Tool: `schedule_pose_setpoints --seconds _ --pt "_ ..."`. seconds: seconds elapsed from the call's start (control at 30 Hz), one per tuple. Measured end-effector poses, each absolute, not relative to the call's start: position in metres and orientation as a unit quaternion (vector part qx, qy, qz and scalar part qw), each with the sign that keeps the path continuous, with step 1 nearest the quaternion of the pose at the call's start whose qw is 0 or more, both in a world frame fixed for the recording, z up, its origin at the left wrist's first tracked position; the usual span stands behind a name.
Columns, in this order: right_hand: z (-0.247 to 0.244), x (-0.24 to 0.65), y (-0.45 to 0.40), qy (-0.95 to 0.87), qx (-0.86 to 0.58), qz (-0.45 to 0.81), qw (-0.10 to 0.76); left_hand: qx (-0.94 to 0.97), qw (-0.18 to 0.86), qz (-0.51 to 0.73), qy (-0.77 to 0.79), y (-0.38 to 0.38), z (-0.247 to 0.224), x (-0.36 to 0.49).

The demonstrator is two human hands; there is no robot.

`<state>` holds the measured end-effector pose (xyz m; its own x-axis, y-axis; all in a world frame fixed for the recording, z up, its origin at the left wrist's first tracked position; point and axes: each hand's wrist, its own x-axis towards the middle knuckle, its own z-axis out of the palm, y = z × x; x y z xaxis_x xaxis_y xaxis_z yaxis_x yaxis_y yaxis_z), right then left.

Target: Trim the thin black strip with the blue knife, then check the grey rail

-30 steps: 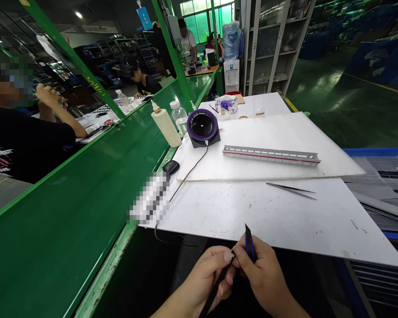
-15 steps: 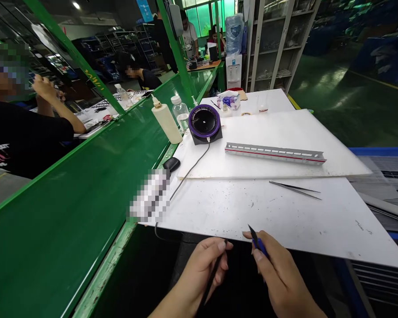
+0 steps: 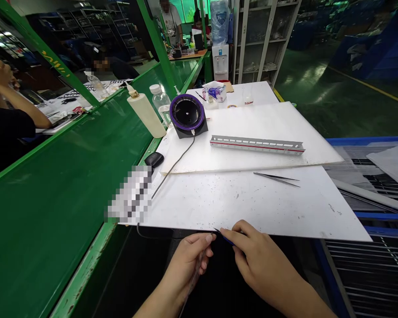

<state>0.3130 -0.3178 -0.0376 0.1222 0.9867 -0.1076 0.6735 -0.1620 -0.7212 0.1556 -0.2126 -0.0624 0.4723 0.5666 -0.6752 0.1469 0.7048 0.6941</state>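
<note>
Just in front of the table's near edge, my left hand (image 3: 187,260) is closed on a long thin strip (image 3: 191,285), which runs down along the palm towards my wrist. Its upper end barely shows at my thumb tip. My right hand (image 3: 257,258) grips a small knife with a blue handle (image 3: 227,239) and a dark pointed blade. The blade tip lies close to the strip's end; whether they touch I cannot tell. Fingers cover most of the handle. On the white table (image 3: 199,207), a pair of tweezers (image 3: 276,178) lies beyond my right hand.
A slotted grey rail (image 3: 257,145) rests on a white foam sheet (image 3: 199,163). A round purple-rimmed device (image 3: 186,113) trails a cable. Left of it stand a squeeze bottle (image 3: 147,115) and a clear bottle (image 3: 162,106) by the green partition (image 3: 69,172). Other people work beyond.
My right hand has moved left and turned palm down, bringing the knife's blade from upright to close beside the strip's end at my left fingertips. The camera view has shifted.
</note>
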Motion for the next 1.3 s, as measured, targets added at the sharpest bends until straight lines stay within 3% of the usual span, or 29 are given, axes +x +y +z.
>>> schedule_pose_setpoints --seconds 1.03,1.3 --pt "-0.042 0.317 -0.313 -0.605 -0.703 0.283 0.244 0.404 0.738 0.158 0.517 -0.209 -0.077 0.166" --pt "-0.042 0.318 -0.314 -0.580 -0.701 0.308 0.278 0.402 0.739 0.160 0.516 -0.209 -0.075 0.165"
